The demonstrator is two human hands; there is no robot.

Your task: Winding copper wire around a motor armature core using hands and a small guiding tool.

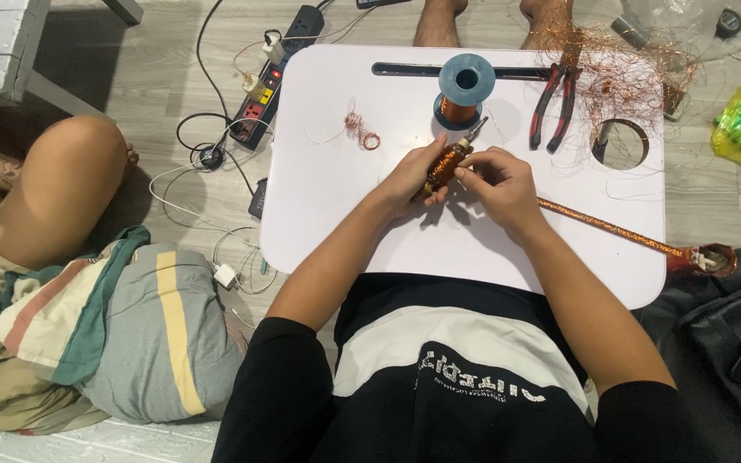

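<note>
The left hand [411,176] is gripping a copper-wound motor core [442,167] from below, holding it just above the middle of the white table [336,171], while the right hand [499,182] is pinching at its side with curled fingers. Just behind it a blue spool [465,86] of copper wire is standing upright, and red-handled pliers [555,103] are lying to the right beside a tangle of loose wire [628,64].
</note>
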